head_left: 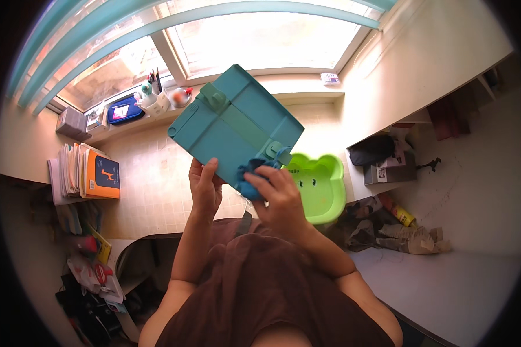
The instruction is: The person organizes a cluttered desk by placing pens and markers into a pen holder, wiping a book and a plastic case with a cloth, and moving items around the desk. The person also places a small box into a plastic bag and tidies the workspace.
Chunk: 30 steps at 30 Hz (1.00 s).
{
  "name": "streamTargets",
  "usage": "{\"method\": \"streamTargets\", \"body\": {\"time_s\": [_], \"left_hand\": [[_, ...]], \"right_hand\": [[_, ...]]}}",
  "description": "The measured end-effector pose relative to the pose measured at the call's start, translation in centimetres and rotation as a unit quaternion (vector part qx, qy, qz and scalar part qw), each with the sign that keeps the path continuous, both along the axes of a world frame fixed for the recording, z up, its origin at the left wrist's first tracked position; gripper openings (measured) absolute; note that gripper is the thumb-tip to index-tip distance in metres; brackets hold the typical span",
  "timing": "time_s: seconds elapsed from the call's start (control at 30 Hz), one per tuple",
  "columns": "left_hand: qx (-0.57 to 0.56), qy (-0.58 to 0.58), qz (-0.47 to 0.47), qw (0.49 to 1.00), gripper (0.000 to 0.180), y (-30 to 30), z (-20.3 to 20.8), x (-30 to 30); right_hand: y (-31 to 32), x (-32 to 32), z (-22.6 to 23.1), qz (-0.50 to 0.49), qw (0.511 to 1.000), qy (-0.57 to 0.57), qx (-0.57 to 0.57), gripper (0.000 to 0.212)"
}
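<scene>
A flat teal plastic panel point(246, 110), with a lighter band down its middle and raised knobs or clips at both ends of that band, is held up tilted over the desk. My left hand point(205, 185) is closed on its lower-left edge, thumb on the facing side and fingers mostly hidden behind. Bunched in my right hand point(281, 196) is a blue cloth point(249, 179), pressed against the panel's lower corner near one knob. Just right of my right hand stands a bright green basin point(334, 191) with an ear-shaped rim and a printed animal face.
Books and folders point(75, 168) stand at the desk's left end. Along the windowsill are a blue case point(124, 110), a white pen holder point(155, 104) and a small box point(330, 79). At right, a grey box point(393, 170) and a yellow bottle point(405, 217) sit among dark bundles.
</scene>
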<state>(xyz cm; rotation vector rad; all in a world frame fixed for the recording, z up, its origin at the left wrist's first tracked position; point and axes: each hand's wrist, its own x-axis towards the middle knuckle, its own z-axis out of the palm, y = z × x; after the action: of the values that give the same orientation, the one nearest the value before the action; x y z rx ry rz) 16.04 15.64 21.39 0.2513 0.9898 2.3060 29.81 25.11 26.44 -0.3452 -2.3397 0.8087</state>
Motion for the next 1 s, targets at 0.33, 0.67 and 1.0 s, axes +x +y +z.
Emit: {"method": "streamTargets", "body": {"time_s": [0.33, 0.67, 1.0], "left_hand": [[-0.003, 0.001, 0.031, 1.000, 0.025, -1.5, -0.9, 0.2], [-0.058, 0.049, -0.005, 0.997, 0.032, -6.1, -1.9, -1.0], [-0.030, 0.062, -0.052, 0.996, 0.033, -4.0, -0.2, 0.5]], "right_hand": [[0.7, 1.6, -0.7, 0.025, 0.997, -0.024, 0.063, 0.037], [5.2, 4.2, 1.9, -0.090, 0.988, 0.122, 0.017, 0.028], [4.8, 0.6, -1.1, -0.124, 0.989, -0.042, 0.075, 0.057]]}}
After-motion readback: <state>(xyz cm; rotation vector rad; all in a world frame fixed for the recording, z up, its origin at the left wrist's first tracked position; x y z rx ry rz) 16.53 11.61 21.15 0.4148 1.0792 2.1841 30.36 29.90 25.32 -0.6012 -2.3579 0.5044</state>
